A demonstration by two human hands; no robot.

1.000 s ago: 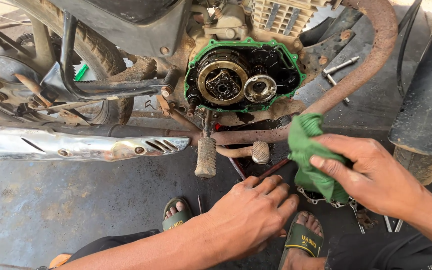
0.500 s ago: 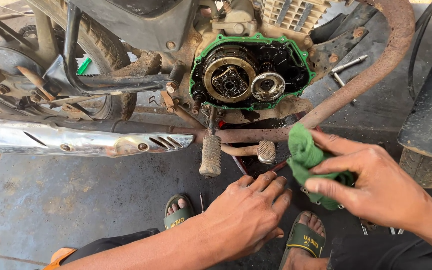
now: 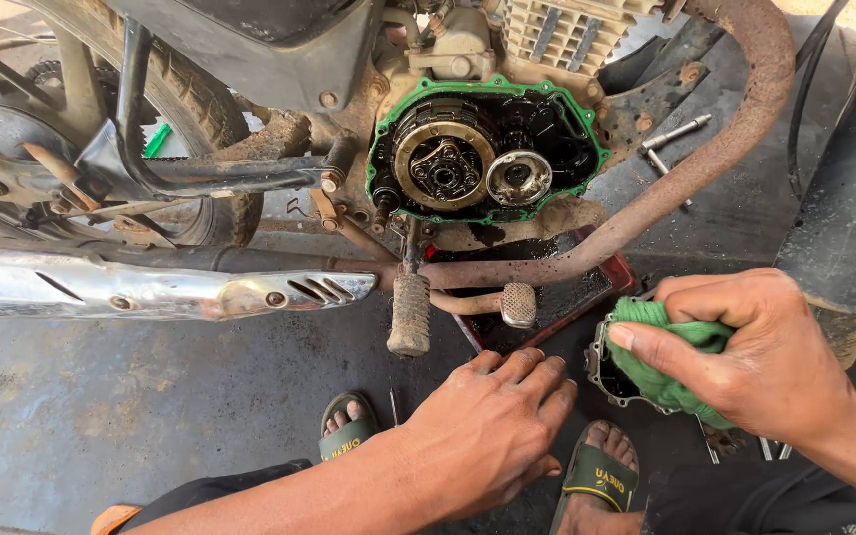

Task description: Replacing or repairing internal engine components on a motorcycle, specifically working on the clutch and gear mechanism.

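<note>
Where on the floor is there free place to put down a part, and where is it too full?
The widest bare floor lies below the chrome exhaust, left of the footpeg and the sandalled foot. It is crowded around the oil tray under the open engine, where the left hand and the right hand with the green rag are working.

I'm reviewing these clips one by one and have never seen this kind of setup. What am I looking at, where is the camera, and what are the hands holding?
The camera sits on a person's head, looking down at their own two hands. In front is a motorcycle engine with its side cover off, showing round clutch parts inside a green gasket. The right hand presses a green cloth against a metal cover lying on the ground. The left hand rests flat, holding nothing. A chrome exhaust, a rusty pipe and sandalled feet are also visible.
</note>
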